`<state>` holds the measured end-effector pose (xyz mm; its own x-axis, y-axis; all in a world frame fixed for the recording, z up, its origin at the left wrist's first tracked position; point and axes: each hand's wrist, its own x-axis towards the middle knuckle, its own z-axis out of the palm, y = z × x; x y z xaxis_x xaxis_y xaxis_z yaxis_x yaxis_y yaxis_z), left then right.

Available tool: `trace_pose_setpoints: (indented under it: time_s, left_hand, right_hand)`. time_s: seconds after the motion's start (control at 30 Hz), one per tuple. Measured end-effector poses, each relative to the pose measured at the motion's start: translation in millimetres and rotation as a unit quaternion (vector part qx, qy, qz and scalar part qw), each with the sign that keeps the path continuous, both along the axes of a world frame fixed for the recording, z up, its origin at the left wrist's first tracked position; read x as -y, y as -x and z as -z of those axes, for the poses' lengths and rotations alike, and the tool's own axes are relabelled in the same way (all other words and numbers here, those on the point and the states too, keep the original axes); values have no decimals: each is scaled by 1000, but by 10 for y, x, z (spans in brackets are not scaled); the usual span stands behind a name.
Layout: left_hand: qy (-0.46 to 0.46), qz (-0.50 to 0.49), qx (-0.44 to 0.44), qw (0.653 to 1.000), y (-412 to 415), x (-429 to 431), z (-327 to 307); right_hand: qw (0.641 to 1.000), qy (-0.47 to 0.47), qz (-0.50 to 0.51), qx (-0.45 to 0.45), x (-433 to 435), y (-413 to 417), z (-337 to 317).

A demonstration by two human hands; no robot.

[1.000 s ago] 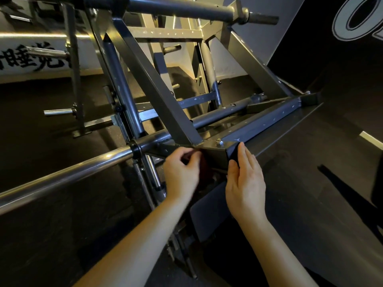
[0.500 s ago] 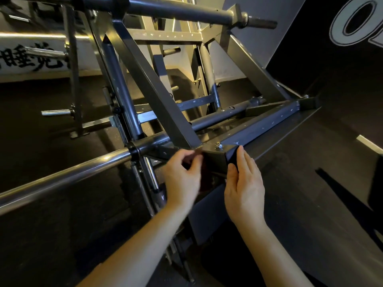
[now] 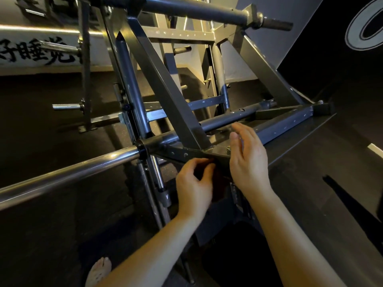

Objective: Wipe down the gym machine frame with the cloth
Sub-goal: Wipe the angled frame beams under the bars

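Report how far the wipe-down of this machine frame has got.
Done: nothing provable; no stretch looks visibly cleaner. In hand: the left hand pinches what looks like a dark cloth against the frame's near corner joint, with the right hand open beside it. Left: the long side beam and the short cross member show pale specks.

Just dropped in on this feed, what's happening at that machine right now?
A person is working bare-handed at the near corner of the gym machine frame. The left hand has its fingers curled, pinching what looks like a dark cloth against the underside of the corner bar; the cloth is hard to make out in the dim light. The right hand is open, fingers straight, held against the corner's end beside the bolt.
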<state>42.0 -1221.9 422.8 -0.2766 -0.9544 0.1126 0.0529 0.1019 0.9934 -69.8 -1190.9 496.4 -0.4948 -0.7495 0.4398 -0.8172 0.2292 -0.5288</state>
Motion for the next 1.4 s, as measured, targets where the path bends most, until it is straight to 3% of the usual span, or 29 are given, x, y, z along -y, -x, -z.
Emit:
trace_pose_setpoints:
  time_s: [0.1, 0.17, 0.37, 0.43, 0.53, 0.6, 0.77, 1.0, 1.07, 1.17, 1.27, 1.4]
  left_hand:
    - [-122, -37, 32, 991, -18, 458, 256]
    - [-149, -35, 63, 986, -45, 616, 340]
    - [-6, 16, 7, 1000, -31, 67, 66]
    - [-39, -2, 24, 999, -7, 251, 206]
    - [-165, -41, 64, 983, -25, 699, 435]
    - [-158, -40, 76, 984, -20, 646, 379]
    - [-50, 5, 11, 999, -13, 147, 96]
    - [-295, -105, 23, 949, 102, 997, 475]
    - [-281, -102, 18, 954, 110, 857, 397]
    - [-187, -49, -27, 981, 84, 377, 265]
    - [-125, -53, -6, 991, 87, 357, 303]
    - [-273, -89, 24, 958, 92, 1000, 551]
  right_hand:
    - [999, 3, 2, -36, 62, 30, 65]
    - [998, 0, 9, -57, 76, 40, 109]
    - [997, 12, 17, -77, 75, 25, 129]
    - [996, 12, 21, -82, 81, 13, 135]
    - [996, 11, 26, -79, 98, 8, 125]
    - [997, 13, 24, -79, 91, 9, 126]
    - [996, 18, 18, -84, 99, 11, 138]
    - [997, 15, 9, -81, 101, 26, 130]
    - [997, 12, 7, -80, 104, 26, 125]
    - [996, 20, 9, -82, 93, 16, 130]
    - [996, 17, 5, -83, 89, 16, 128]
    - [997, 13, 9, -75, 90, 4, 109]
